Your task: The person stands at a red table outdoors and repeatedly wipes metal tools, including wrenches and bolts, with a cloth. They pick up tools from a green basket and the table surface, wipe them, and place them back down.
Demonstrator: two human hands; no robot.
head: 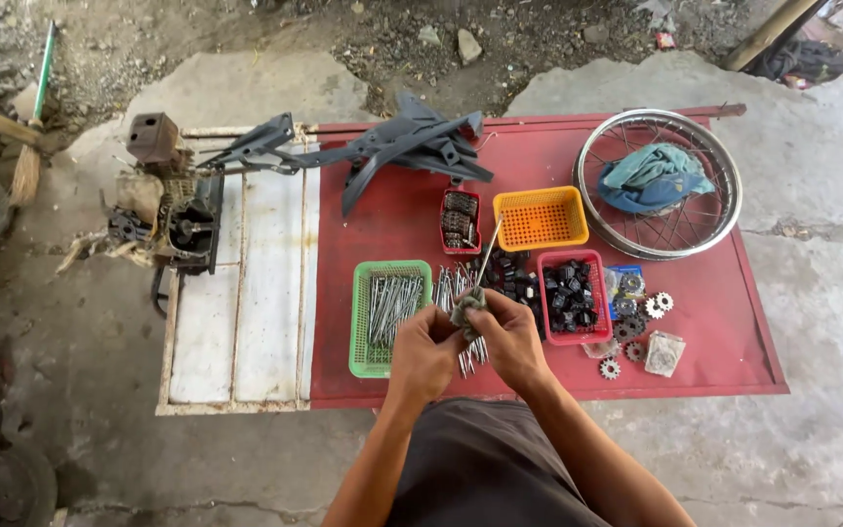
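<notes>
At the bottom centre, the left hand (424,348) and right hand (511,335) close together on a rag (466,306) and a thin spoke (486,256) rising from it. Loose spokes (470,356) lie beneath on the red surface (714,322). A green basket (361,327) of spokes sits just left, a rim (658,182) upper right.

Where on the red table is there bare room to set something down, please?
Bare red table lies right of the loose gears, below the spoked wheel, and between the green basket and the grey frame. It is crowded around both hands and the small baskets.
</notes>
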